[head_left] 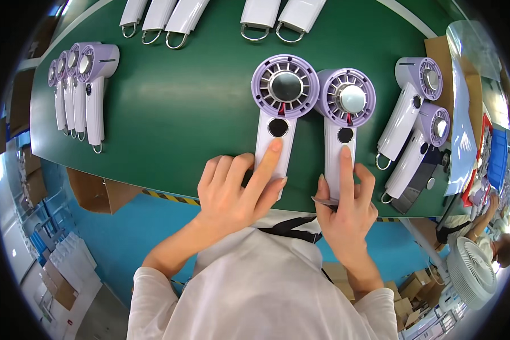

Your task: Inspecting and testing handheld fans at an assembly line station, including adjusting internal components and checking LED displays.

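Two handheld fans with purple round heads and white handles lie side by side on the green table, their heads touching or nearly so. My left hand (229, 190) grips the handle of the left fan (285, 86), index finger stretched up to just below its dark round button and thumb at the handle's right side. Around the lower handle of the right fan (351, 98) closes my right hand (348, 212), its index fingertip lying on the handle below the button. A thin grey piece, perhaps the fan's loop, shows by my right thumb.
At the table's left stands a row of several similar fans (99, 62). Two more fans (419, 79) lie on the right, beside a dark flat device (416, 190). More white handles (181, 14) with metal loops lie along the far side. A cardboard box (99, 190) sits below the table's left edge.
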Demonstrator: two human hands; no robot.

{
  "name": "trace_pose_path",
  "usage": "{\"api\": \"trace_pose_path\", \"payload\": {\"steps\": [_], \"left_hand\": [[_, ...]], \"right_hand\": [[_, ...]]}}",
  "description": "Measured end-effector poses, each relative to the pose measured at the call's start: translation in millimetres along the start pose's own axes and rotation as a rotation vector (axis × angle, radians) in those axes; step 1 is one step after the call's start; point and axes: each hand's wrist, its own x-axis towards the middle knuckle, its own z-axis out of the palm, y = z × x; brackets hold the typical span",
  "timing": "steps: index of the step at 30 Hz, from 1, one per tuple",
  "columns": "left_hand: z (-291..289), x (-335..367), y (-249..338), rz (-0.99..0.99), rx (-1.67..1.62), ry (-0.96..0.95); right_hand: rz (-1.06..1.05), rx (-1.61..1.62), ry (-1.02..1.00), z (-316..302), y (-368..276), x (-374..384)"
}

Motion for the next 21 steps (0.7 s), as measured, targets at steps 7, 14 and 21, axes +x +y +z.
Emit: {"api": "trace_pose_path", "payload": {"steps": [7, 14, 21], "left_hand": [[1.7, -1.3, -1.7, -0.002, -0.036, -0.001], [2.5, -0.9, -1.2, -0.008, -0.049, 0.0], [3.1, -2.3, -2.2, -0.003, -0.048, 0.009]], "right_hand": [[0.018, 0.064, 0.015, 5.3, 5.6, -2.6], [0.012, 0.025, 0.018, 4.1, 4.6, -2.3], [0.02, 0.054, 0.027, 5.6, 5.1, -2.8]]}}
